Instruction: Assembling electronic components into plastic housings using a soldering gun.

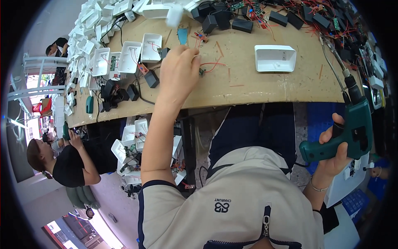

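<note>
The right hand (335, 162) grips a green tool (357, 128); I can't tell if the left hand's (179, 70) fingers hold anything.

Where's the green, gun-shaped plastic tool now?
At the head view's right, the green tool is in the person's right hand, near the brown tabletop.

We see a smooth, glossy white rectangular plastic box (275, 65) on a matt, scuffed brown board counter (248, 91); at right, a satin dark-green pistol-shaped plastic tool (357, 118) has a grey metal tip (338, 59).
</note>
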Available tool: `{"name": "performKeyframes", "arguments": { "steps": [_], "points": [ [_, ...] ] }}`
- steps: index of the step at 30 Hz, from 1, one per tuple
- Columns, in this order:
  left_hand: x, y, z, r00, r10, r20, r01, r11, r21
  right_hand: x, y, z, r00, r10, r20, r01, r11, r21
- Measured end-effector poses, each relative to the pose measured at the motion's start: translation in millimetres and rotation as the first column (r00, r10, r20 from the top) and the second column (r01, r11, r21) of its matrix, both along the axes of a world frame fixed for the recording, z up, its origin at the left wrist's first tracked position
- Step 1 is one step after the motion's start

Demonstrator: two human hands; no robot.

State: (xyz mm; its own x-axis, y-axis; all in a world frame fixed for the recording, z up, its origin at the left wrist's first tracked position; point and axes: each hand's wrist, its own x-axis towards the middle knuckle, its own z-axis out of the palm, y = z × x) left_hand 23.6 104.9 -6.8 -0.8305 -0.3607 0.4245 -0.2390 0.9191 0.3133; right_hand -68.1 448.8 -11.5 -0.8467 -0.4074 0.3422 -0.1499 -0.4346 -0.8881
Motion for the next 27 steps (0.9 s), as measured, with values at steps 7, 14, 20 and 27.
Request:
{"name": "performKeyframes", "arguments": {
  "steps": [7,14,20,27],
  "points": [
    [-12,2,-4,0.954,-0.213,0.21,0.21,0.977,0.039,-9,-9,-3,0.999,-0.006,0.046,0.005,1.0,0.013],
    [-24,12,-15,0.936,-0.347,0.059,0.351,0.934,-0.071,-19,-18,-9,0.997,-0.007,0.072,0.005,1.0,0.031],
    [-36,68,-11,0.908,-0.399,-0.13,0.41,0.777,0.479,-22,-32,-15,0.966,0.067,0.25,-0.06,0.998,-0.037],
    [-52,84,-15,0.912,-0.381,-0.153,0.396,0.718,0.572,-30,-50,-25,0.928,0.114,0.355,-0.087,0.992,-0.091]
  ]
}}
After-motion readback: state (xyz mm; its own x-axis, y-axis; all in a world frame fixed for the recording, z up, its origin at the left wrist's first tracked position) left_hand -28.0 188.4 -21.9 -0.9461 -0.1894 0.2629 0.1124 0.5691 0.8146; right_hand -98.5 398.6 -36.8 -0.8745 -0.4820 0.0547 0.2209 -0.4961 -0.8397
